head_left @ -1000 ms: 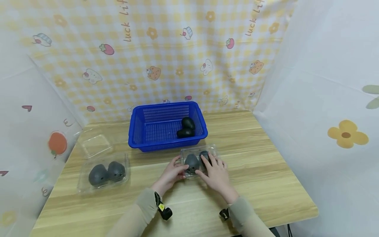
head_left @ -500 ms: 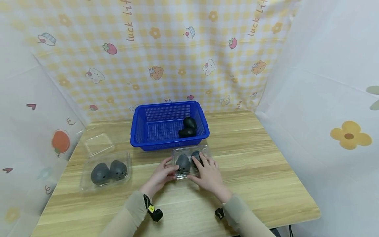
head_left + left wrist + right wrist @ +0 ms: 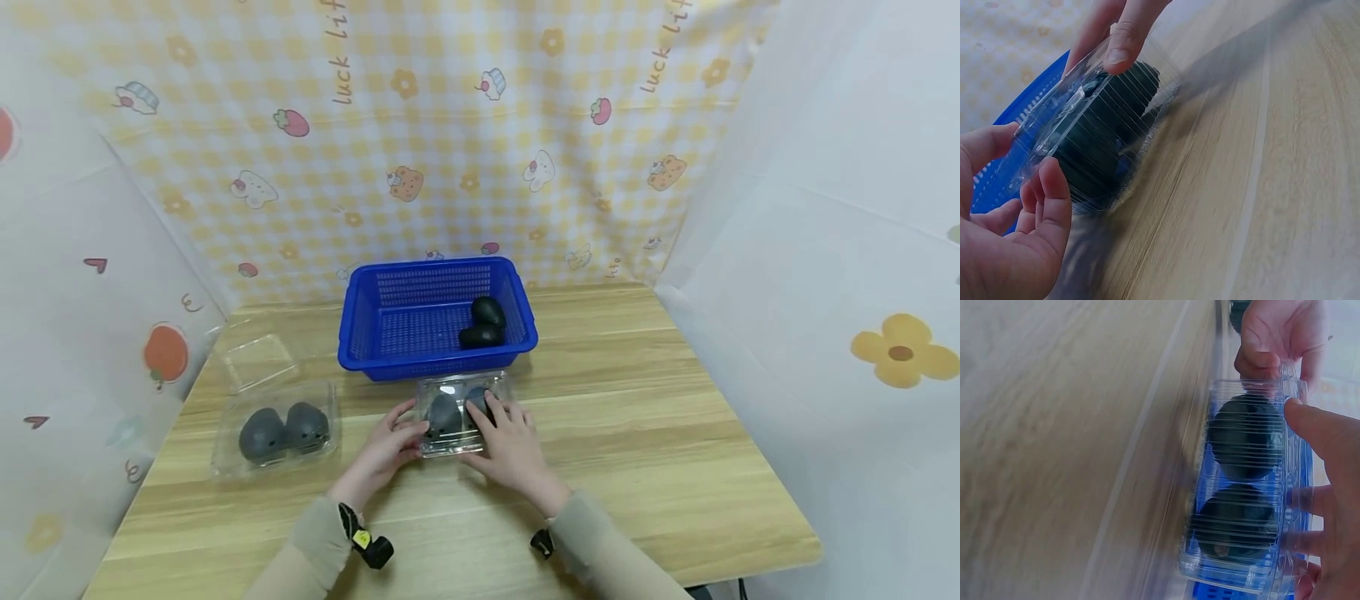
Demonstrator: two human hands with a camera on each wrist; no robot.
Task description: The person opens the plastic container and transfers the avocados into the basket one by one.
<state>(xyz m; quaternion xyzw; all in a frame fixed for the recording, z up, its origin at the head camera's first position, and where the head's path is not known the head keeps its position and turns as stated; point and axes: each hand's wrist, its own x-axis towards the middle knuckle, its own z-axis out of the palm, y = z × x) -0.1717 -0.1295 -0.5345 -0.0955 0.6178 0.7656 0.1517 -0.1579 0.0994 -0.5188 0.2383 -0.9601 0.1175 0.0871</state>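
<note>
A clear plastic box (image 3: 455, 404) with two dark avocados (image 3: 444, 415) inside lies on the wooden table (image 3: 637, 433), just in front of the blue basket (image 3: 435, 321) and close to its near wall. The left hand (image 3: 386, 446) is at the box's left end, its thumb and curled fingers pinching that end, as the left wrist view shows. The right hand (image 3: 510, 442) is at the box's right side, thumb on the near edge and fingers laid over the lid; in the right wrist view the fingers (image 3: 1319, 431) bend round the far side of the box, so the hand has hold of it. The lid is down over both avocados. Inside the basket, toward its right end, lie two more dark avocados (image 3: 483, 323), touching each other. To the left of the basket, well apart from the held box, sits a second clear box (image 3: 273, 429) with its lid (image 3: 251, 362) folded back open and two dark avocados (image 3: 283, 430) side by side in it. Both forearms wear beige sleeves (image 3: 600, 550).
</note>
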